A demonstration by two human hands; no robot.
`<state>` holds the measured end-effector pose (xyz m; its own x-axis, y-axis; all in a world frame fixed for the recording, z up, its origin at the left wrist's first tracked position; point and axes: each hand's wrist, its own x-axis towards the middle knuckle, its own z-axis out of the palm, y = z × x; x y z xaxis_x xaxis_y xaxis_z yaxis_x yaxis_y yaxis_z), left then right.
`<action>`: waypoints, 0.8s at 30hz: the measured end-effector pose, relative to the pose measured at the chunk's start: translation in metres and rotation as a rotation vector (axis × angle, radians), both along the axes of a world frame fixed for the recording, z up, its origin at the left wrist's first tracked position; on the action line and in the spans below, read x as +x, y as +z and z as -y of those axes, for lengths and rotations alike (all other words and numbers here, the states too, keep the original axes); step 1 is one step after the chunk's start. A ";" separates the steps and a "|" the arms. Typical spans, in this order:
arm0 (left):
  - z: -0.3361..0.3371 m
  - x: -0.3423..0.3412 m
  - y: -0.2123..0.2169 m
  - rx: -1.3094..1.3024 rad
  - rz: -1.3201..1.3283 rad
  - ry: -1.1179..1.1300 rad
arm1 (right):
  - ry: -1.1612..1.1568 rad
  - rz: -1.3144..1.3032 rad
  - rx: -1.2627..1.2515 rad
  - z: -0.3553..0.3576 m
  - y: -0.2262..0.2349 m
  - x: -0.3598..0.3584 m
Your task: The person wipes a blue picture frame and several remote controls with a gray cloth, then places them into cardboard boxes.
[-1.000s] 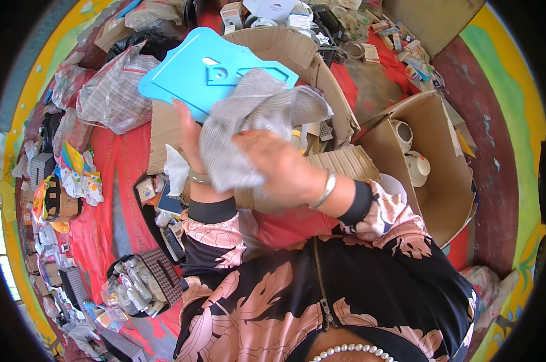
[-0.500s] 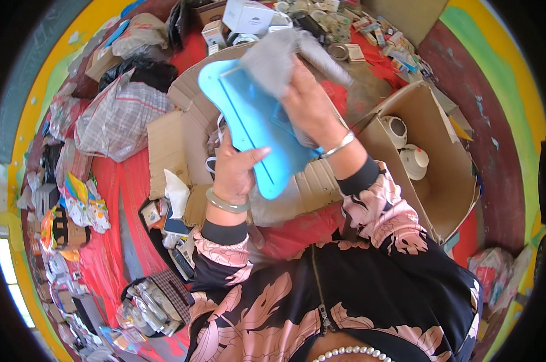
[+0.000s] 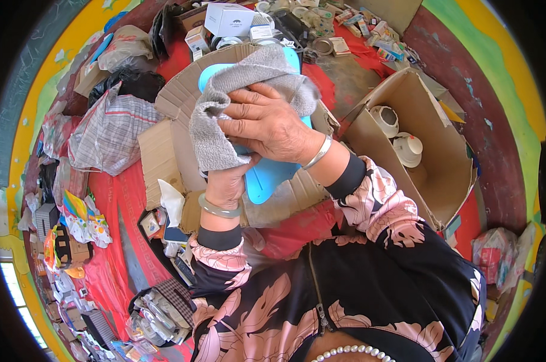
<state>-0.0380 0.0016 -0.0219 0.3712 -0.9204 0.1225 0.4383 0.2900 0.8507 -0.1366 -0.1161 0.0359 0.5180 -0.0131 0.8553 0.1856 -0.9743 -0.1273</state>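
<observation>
A flat light-blue plastic piece with rounded, lobed corners is held up over an open cardboard box. My left hand is closed on its lower left edge, the fingers mostly hidden by cloth and plastic. A grey towelling cloth drapes across the upper part of the piece and hangs over its left side. My right hand lies over the cloth, pressing it against the blue surface with slightly bent fingers. Much of the piece is covered by the cloth and this hand.
Beneath my hands is the open cardboard box. To the right, a second box holds two white round objects. A plaid bag stands left. Small boxes and packages lie at the back; a checked container sits lower left.
My right hand has come down and left, spreading the bunched cloth over the blue piece. The left hand still holds the piece's lower left edge.
</observation>
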 end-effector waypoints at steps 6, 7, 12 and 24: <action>-0.002 -0.003 0.023 0.035 -0.028 -0.143 | -0.338 0.053 0.075 0.039 -0.017 -0.012; -0.003 -0.004 0.025 0.014 -0.007 -0.136 | -0.408 0.093 0.072 0.053 -0.022 -0.015; -0.007 0.003 0.027 -0.078 -0.043 0.017 | -0.518 0.172 1.008 0.109 -0.035 -0.055; 0.027 -0.009 0.008 0.097 0.866 0.526 | 0.358 0.051 1.470 -0.012 -0.006 -0.013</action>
<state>-0.0466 -0.0254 -0.0135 0.5509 -0.6864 0.4747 -0.5026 0.1813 0.8453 -0.1494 -0.1041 0.0300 0.6501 -0.7299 0.2111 0.4127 0.1058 -0.9047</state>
